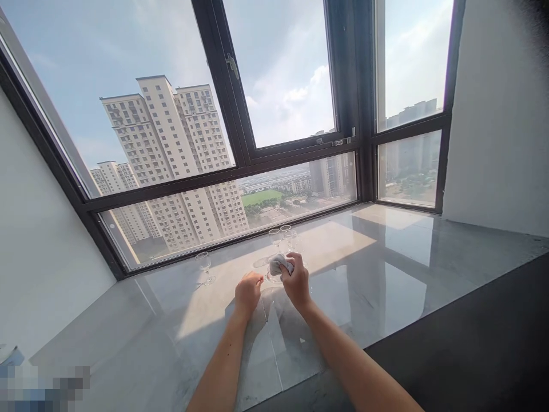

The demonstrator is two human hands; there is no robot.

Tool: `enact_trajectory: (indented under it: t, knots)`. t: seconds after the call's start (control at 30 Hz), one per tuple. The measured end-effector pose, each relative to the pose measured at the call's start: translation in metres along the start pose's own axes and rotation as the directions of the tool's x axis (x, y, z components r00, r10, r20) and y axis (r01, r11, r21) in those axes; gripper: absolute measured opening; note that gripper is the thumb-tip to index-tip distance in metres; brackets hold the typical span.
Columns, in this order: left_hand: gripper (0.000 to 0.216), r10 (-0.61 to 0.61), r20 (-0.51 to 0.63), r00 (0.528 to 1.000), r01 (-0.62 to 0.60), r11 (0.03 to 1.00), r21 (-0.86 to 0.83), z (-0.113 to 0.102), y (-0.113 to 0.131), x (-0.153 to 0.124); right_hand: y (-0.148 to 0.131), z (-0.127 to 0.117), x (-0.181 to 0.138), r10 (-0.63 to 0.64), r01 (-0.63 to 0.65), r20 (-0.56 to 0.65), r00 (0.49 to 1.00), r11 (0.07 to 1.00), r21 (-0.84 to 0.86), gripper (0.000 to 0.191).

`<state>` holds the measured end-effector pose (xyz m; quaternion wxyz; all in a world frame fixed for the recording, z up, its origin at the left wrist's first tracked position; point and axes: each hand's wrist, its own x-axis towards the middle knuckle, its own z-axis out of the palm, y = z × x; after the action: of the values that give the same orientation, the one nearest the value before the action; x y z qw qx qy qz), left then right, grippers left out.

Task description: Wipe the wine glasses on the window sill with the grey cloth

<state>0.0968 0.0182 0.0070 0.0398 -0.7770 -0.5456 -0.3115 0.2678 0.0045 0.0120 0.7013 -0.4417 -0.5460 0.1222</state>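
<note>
My left hand [249, 294] is closed at the left end of a clear stemmed glass [273, 278], which appears tilted on its side just above the sill. A crumpled whitish cloth [278, 264] is gripped in my right hand [297, 280], pressed against that glass. The cloth and fingers cover much of the glass, so its full shape is hidden. Just beyond my hands stand two clear stemmed glasses, one glass [274, 236] beside another glass [286, 233]. Farther left, a single stemmed glass [204, 268] stands upright near the window.
The glossy grey marble sill [326, 309] carries bright reflections and has a front edge on the right. Dark window frames [240, 170] rise behind it, with a latch handle [232, 66]. White walls [493, 126] flank both sides. A partly blurred bluish object [12, 357] sits at lower left.
</note>
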Motion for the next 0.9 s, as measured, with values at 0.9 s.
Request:
enact_trajectory:
  t: [0.9]
  knots:
    - [0.022,-0.060,0.064,0.996,0.059,0.998,0.006,-0.009,-0.002,0.002,0.012,-0.004,0.008,0.466,-0.491,0.156,0.871,0.843,0.219,0.039]
